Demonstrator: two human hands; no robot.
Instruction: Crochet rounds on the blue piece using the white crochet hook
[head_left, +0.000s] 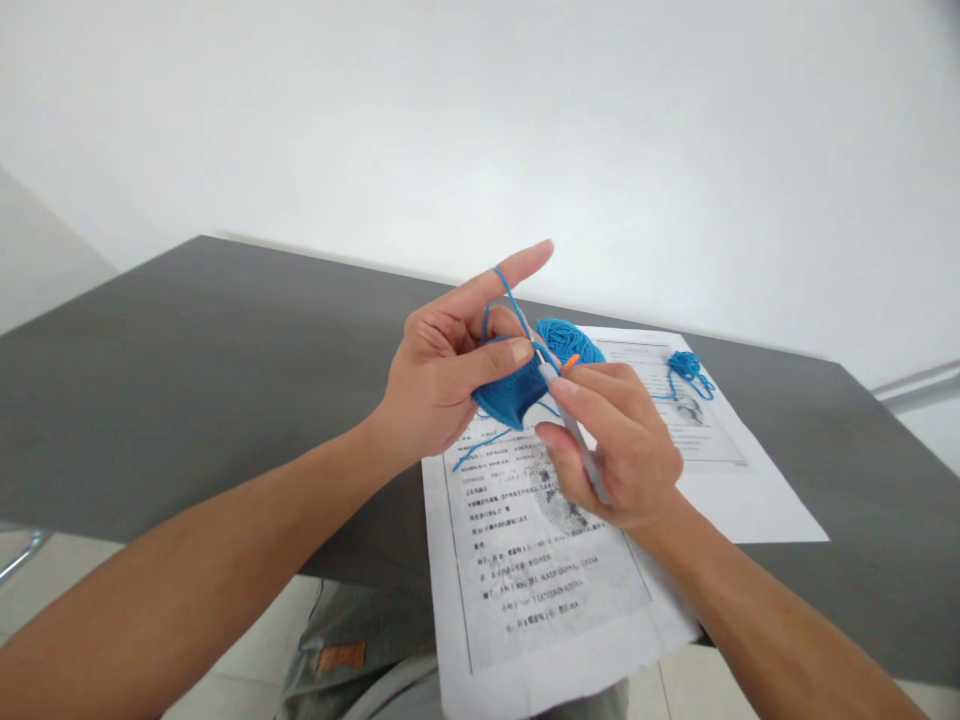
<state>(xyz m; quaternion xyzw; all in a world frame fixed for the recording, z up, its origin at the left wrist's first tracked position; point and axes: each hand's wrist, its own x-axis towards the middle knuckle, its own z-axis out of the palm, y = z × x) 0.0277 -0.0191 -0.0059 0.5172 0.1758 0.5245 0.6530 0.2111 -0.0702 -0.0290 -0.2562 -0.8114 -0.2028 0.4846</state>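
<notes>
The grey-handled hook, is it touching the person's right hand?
Touching. The head view shows the right hand closed around the grey-handled hook, gripping it directly.

Blue stitched piece (516,403): curved, raised | grey-handled hook (576,435): tilted, tip at piece

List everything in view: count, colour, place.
Table: 1, dark grey, centre
Wall: 1, white, behind table
Floor: 1, pale, below table
Sheets: 2, white, on table, nearer one overhanging its edge
Fabric: 1, blue, in left hand
Yarn tail: 1, blue, below fabric
Yarn ball: 1, blue, beyond fabric
Yarn tangle: 1, blue, on farther sheet
Hook: 1, grey, in right hand
Orange bit: 1, orange, by hook
Metal piece: 1, silver, left edge
Strip: 1, grey, right edge
Trousers: 1 pair, grey-green, below table
Arms: 2, bare, lower half
Left hand: 1, bare, yarn over forefinger
Right hand: 1, bare, around hook
</notes>
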